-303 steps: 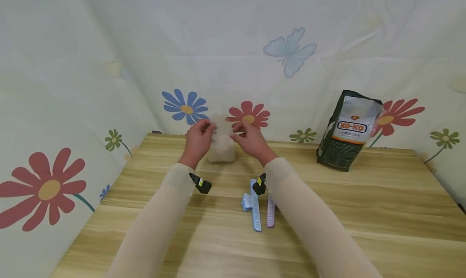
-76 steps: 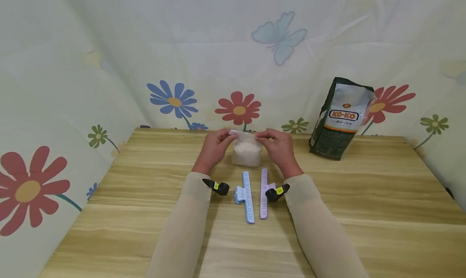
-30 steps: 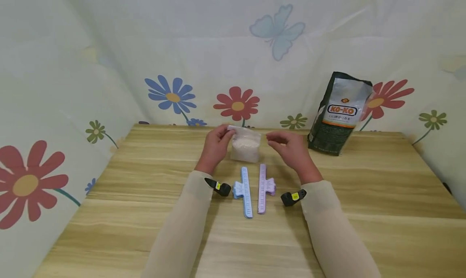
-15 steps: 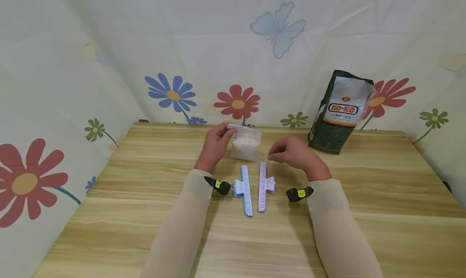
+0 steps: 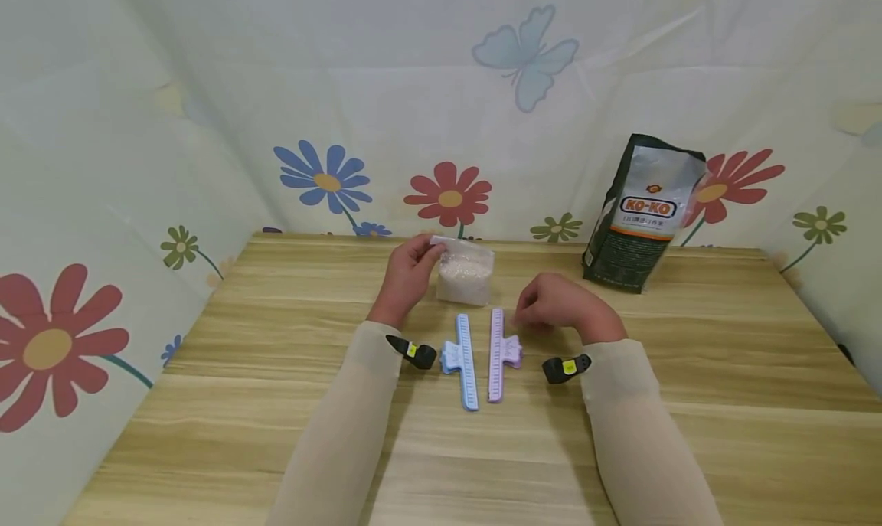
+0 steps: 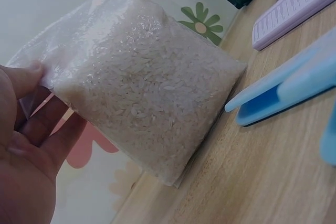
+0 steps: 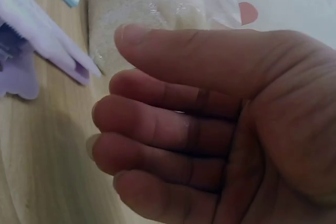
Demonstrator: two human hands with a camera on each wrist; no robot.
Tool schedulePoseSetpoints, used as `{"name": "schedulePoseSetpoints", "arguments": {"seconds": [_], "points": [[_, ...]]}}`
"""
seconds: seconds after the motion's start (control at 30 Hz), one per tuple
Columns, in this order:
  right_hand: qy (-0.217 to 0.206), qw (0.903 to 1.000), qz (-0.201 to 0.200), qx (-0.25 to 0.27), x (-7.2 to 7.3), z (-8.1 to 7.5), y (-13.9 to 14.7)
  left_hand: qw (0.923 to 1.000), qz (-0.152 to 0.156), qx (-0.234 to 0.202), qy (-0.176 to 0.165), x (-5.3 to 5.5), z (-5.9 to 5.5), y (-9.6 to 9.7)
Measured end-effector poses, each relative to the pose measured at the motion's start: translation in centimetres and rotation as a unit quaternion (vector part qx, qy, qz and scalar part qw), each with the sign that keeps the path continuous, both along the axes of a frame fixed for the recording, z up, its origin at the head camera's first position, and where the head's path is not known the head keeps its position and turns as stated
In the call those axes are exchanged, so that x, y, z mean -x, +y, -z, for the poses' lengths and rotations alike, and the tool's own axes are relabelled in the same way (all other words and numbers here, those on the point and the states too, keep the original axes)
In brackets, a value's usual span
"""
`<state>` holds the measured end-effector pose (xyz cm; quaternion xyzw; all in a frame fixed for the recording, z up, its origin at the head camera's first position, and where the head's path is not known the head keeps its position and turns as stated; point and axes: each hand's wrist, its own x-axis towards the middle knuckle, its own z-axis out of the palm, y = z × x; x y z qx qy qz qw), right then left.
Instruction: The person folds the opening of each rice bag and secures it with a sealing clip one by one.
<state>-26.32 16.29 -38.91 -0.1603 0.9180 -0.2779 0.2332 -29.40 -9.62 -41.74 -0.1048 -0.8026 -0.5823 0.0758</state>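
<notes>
A clear plastic bag of rice [image 5: 465, 276] stands on the table, its top raised. My left hand [image 5: 406, 273] pinches the bag's upper left corner between thumb and fingers; the left wrist view shows the grains through the film. My right hand [image 5: 561, 305] hovers right of the bag, holding nothing, its fingers loosely bent in the right wrist view. Just left of it lies a purple sealing clip [image 5: 497, 355], apart from the fingers. Beside that one is a blue sealing clip [image 5: 467, 362], in front of the bag.
At the back right a dark green and silver KO-KO bag [image 5: 644, 220] stands upright, close to the flowered cloth backdrop [image 5: 386, 89]. All of it is on a wood-grain table [image 5: 441, 465]. Both wrists carry small black cameras.
My right hand has let go of the rice bag's right corner, moved right, then come down towards the purple clip. The left hand keeps its pinch, and both clips lie where they were.
</notes>
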Motion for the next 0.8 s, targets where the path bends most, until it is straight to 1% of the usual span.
{"name": "schedulePoseSetpoints", "arguments": {"seconds": [0.2, 0.6, 0.8], "points": [[-0.018, 0.9994, -0.019, -0.023, 0.0, 0.5, -0.2, 1.0, -0.002, 0.009, 0.001, -0.1, -0.1, -0.1], [-0.082, 0.9953, -0.018, -0.048, -0.3, 1.1, -0.6, 0.9999, 0.003, 0.006, 0.014, 0.0, 0.1, -0.1], [-0.107, 0.9929, -0.016, -0.049, -0.5, 1.2, -0.7, 1.0, 0.004, 0.004, 0.005, 0.0, 0.1, -0.1]]}}
